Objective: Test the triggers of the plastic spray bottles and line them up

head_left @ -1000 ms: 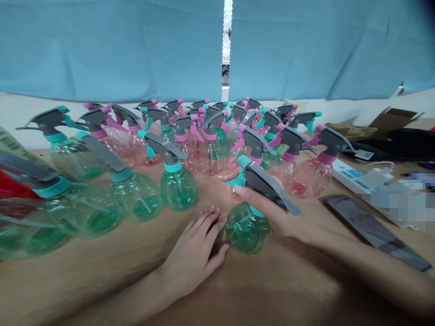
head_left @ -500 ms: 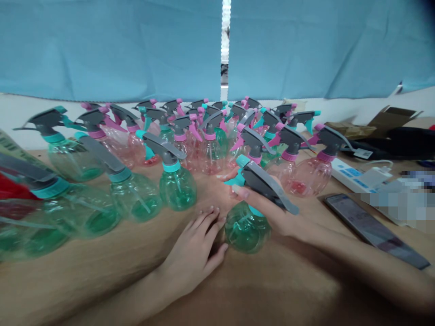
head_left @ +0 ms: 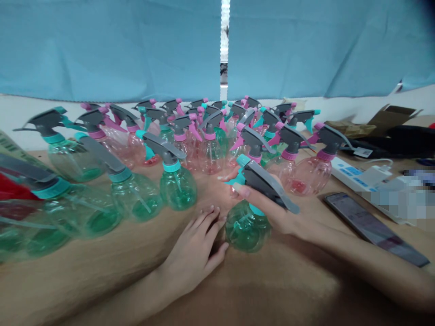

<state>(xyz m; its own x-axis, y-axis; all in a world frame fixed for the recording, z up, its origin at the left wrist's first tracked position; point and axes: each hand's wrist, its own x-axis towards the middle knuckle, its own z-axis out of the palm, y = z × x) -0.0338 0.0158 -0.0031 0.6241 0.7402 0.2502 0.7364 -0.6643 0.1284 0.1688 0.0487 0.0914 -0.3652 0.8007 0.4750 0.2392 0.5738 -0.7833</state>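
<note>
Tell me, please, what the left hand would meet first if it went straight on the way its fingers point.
Probably the fingers of the right hand on the held spray bottle; depth is unclear, so the left hand might pass beneath.

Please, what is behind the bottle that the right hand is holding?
Behind the held bottle, the top of a pink-collared bottle shows. Most of its body is covered by the held bottle's sprayer and the right hand, so its base cannot be seen.

Blue curtain point(head_left: 102, 50), white wall point(head_left: 13, 111), wooden tabletop point(head_left: 68, 280)
</note>
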